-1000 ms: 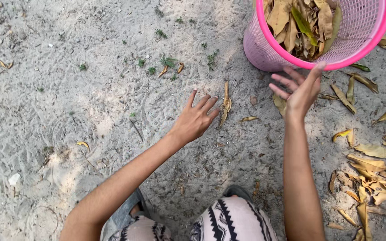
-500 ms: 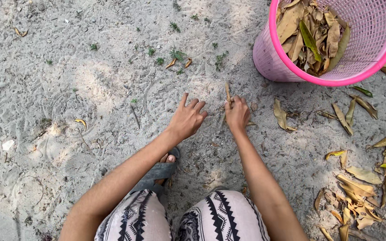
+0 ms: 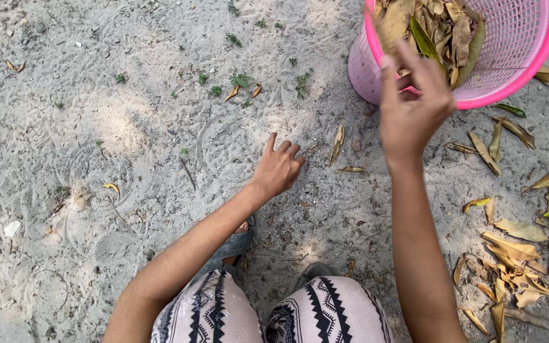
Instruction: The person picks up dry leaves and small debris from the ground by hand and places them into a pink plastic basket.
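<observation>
Leaves, dry and curled, are the thing in hand: feather-light, brittle, likely to crack if squeezed, so a loose pinch along the stiff midrib looks the safest hold. The pink basket (image 3: pixel 509 44) is the landmark, tilted on the sandy ground (image 3: pixel 96 159) and already part full of brown leaves (image 3: pixel 440 32). Right hand (image 3: pixel 414 108) is up at the basket's near rim, wrist raised, forearm reaching forward, fingers (image 3: pixel 408 57) spread loose over the opening; whether anything sits between them, I cannot tell. Left hand (image 3: pixel 279 166) is low, well to the left of the basket, fingertips pressed to the sand, curled and grasping nothing. One long dry leaf (image 3: pixel 337 141) lies just beside it, basket-side. A scatter of fallen leaves (image 3: pixel 522 254) lies below the basket.
</observation>
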